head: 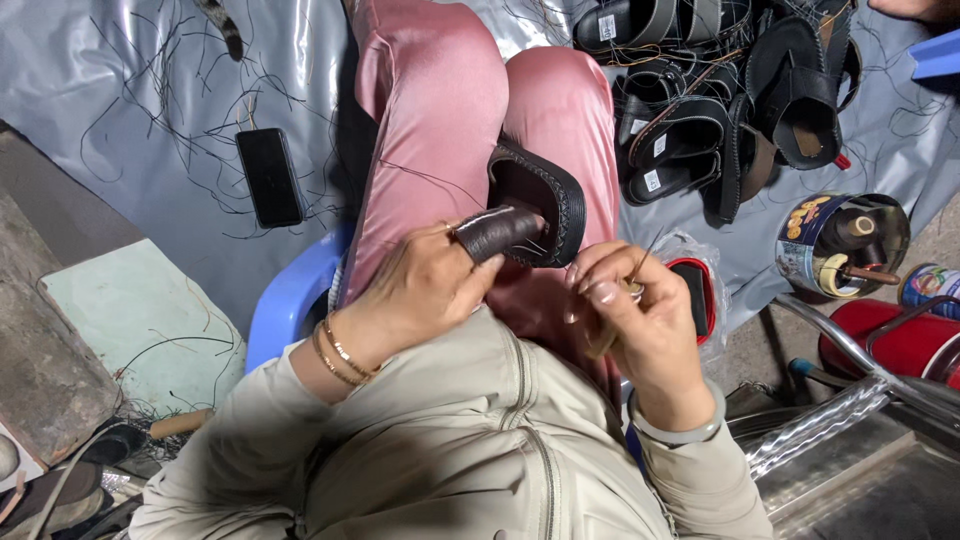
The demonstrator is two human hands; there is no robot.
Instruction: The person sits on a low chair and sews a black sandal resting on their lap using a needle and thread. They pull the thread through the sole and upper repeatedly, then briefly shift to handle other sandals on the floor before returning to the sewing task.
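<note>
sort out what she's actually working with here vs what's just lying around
In hand:
- left hand holding the dark sandal by its strap, on the lap
- right hand pinching what looks like a needle and thread

Lying about:
- pile of black sandals on the grey sheet
- black phone
- tin of tools
- loose thread scraps
- red cylinder

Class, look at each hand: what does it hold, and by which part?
The left hand grips the dark sandal by its strap. The right hand pinches a small tool at fingertip level; its kind cannot be told.
</note>
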